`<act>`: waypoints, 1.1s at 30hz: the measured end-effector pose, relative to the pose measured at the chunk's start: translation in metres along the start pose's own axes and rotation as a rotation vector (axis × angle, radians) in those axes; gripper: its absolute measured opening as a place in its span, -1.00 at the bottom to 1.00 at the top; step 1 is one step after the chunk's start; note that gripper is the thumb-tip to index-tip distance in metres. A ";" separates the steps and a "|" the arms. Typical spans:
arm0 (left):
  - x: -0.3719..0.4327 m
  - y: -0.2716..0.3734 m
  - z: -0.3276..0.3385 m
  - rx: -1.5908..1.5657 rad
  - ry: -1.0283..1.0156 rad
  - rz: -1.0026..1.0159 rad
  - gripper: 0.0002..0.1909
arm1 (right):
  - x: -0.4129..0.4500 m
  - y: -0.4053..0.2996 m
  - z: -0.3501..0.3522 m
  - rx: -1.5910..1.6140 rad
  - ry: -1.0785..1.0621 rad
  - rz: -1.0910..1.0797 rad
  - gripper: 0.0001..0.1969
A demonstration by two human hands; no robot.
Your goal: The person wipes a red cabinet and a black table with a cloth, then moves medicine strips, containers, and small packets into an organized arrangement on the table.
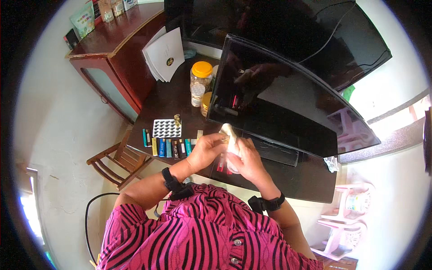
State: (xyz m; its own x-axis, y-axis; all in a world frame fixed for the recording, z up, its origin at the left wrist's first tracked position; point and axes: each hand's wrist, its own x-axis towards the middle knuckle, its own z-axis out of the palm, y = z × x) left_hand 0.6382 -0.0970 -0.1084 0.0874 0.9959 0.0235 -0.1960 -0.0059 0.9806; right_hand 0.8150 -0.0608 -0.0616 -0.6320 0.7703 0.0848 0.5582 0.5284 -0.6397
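Note:
My right hand (pixel 249 161) grips a crumpled white cloth or tissue (pixel 230 136) above the dark table's front edge. My left hand (pixel 206 151) meets it from the left, its thumb and fingertips pinched on a small yellowish item (pixel 225 139) whose kind I cannot tell. Below the hands lie red objects (pixel 221 165), partly hidden. To the left, several small cylinders like lighters, among them a blue one (pixel 162 147) and a yellow one (pixel 154 146), form a row. Behind them sits a white tray with rows of slots (pixel 165 128), and a small gold-coloured cylinder (pixel 177 120) stands at its right corner.
A flat monitor (pixel 276 101) stands on the dark table (pixel 303 182) at the right, before a larger black screen (pixel 283 30). Yellow-lidded jars (pixel 201 72) stand left of it. A reddish wooden cabinet (pixel 125 57), a folding wooden chair (pixel 116 162) and pink plastic chairs (pixel 341 233) flank the table.

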 end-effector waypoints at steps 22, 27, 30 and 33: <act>-0.003 -0.016 0.064 0.501 0.124 0.462 -0.89 | -0.053 0.039 -0.021 0.155 0.060 0.138 -0.67; -0.006 -0.042 0.065 0.021 -0.012 0.040 -0.91 | -0.052 0.026 -0.018 -0.169 0.185 -0.066 -0.70; -0.008 -0.042 0.068 -0.005 0.097 -0.089 -0.88 | -0.049 0.025 -0.009 -0.235 0.173 -0.027 -0.70; -0.005 -0.031 0.066 0.055 0.104 -0.199 -0.88 | -0.049 0.029 -0.004 -0.281 0.195 -0.025 -0.65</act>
State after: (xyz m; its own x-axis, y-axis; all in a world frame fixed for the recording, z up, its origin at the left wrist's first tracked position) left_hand 0.7085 -0.1081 -0.1262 0.0170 0.9819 -0.1885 -0.1314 0.1891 0.9731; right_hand 0.8640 -0.0819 -0.0810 -0.5478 0.7954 0.2593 0.6872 0.6045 -0.4028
